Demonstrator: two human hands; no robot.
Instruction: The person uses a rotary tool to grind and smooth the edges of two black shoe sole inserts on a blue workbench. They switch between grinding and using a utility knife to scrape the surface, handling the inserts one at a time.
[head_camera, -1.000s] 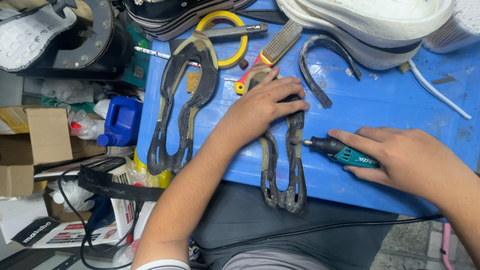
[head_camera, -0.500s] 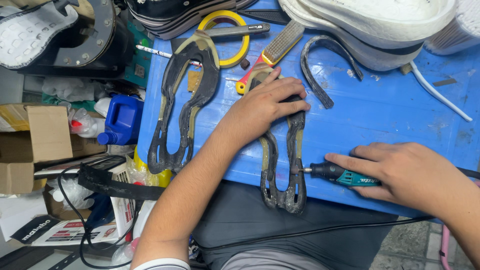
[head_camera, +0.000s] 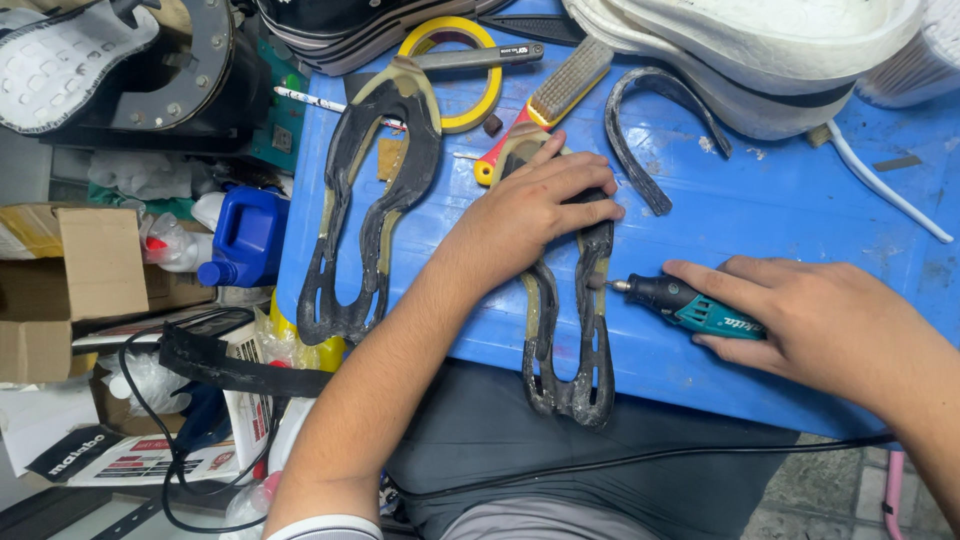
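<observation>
Right hand (head_camera: 830, 325): fingers (head_camera: 715, 278) curled tight round teal rotary tool (head_camera: 685, 305), bit tip touching right rail of worn dark outsole frame (head_camera: 575, 320).

Left hand (head_camera: 530, 205): fingers (head_camera: 580, 185) spread flat, pressing frame's upper end onto blue table (head_camera: 780, 210), clamped on nothing.

Step, judged: grinding edge of frame. Next move calls for steady downward pressure and light feed along rail.

Beyond left fingers: wire brush (head_camera: 545, 105), yellow tape roll (head_camera: 450, 70), second outsole frame (head_camera: 370, 210). Curved rubber strip (head_camera: 640, 140) to their right.
</observation>
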